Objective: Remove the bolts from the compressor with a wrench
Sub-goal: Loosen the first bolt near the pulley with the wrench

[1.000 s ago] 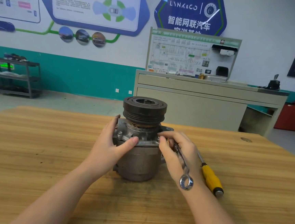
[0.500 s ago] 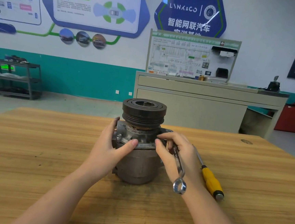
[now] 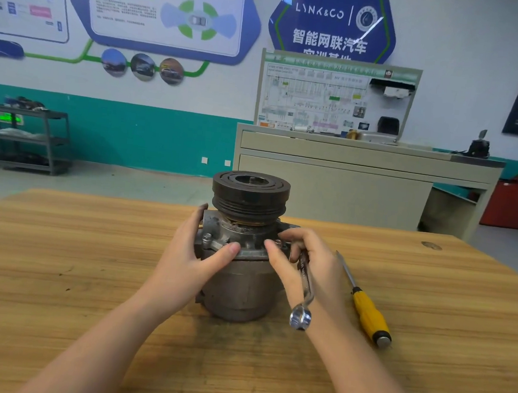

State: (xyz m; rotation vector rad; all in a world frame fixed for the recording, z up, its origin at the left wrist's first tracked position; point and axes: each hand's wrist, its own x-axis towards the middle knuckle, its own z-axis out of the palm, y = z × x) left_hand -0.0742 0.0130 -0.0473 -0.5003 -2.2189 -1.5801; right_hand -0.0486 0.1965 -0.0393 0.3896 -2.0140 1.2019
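Beside right hand (image 3: 314,264): screwdriver (image 3: 367,309) on table (image 3: 89,260).

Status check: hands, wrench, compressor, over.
Left hand grips compressor flange. Right hand holds wrench, fingertips at a right-side bolt; ring end hangs free. Left bolt still in. Screwdriver lies clear.

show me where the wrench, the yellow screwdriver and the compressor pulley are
wrench (image 3: 301,317): head view, on its ring end.
yellow screwdriver (image 3: 368,314): head view, on its handle.
compressor pulley (image 3: 250,197): head view, on its dark grooved side.
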